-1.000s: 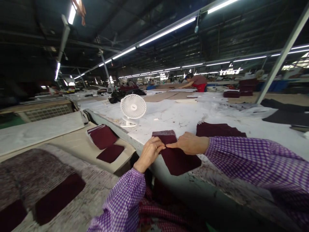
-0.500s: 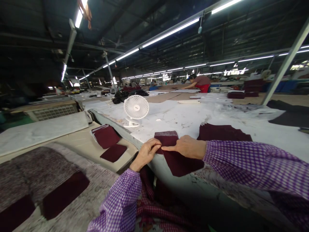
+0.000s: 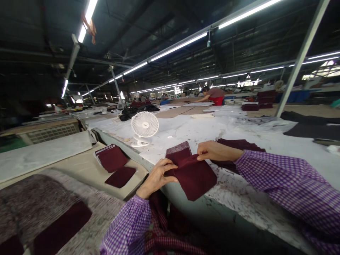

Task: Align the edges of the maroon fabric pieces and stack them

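A maroon fabric piece (image 3: 196,179) lies partly on the white table, its lower corner hanging over the near edge. My right hand (image 3: 217,150) pinches its upper right corner between thumb and fingers, raising a fold. At its left side, my left hand (image 3: 159,173) grips the edge, fingers on top and thumb a little apart lower down. Beneath it lies a smaller maroon piece with a speckled grey band (image 3: 178,147), partly covered. A stack of maroon pieces (image 3: 240,144) sits behind my right wrist, partly hidden by it.
A white fan (image 3: 145,124) stands on the white-covered table (image 3: 183,127) beyond my hands. To the left, maroon pieces (image 3: 111,158) rest on a beige surface, and others lie on a speckled cloth (image 3: 79,186). A person in red (image 3: 216,97) leans over a far table.
My right hand has gone from pointing at the seam beside my left fingers to pinching the piece's upper right corner. My left thumb and fingers have spread. The view has shifted slightly.
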### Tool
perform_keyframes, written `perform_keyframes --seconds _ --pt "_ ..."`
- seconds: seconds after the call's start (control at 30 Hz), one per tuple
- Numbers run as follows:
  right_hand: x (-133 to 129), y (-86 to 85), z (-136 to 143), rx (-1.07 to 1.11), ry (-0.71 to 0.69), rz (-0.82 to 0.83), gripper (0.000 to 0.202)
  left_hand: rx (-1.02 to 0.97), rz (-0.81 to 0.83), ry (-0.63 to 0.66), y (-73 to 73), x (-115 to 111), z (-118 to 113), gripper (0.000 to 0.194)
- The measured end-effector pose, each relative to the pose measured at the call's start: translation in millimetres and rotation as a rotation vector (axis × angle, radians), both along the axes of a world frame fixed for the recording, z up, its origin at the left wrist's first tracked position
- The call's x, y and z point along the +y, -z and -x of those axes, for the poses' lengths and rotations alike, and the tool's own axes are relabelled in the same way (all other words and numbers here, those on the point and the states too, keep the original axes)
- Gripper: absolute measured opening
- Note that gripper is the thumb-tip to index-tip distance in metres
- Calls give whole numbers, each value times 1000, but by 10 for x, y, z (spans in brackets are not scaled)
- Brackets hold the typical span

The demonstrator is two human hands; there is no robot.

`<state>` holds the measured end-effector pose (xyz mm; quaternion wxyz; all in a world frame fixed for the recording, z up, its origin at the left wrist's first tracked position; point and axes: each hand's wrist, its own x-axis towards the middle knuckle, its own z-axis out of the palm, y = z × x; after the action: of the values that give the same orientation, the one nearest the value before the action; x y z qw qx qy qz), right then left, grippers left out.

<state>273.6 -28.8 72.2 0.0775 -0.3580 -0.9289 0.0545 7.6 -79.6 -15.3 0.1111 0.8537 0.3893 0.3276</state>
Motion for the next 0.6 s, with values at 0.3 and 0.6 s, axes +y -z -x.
perform_keyframes --seconds 0.3,0.6 --pt "-109 209 276 98 -236 -141 27 -109 89 -23 -28 -29 0 63" --pt "15 298 655 36 -259 307 23 -172 163 -31 23 15 57 68"
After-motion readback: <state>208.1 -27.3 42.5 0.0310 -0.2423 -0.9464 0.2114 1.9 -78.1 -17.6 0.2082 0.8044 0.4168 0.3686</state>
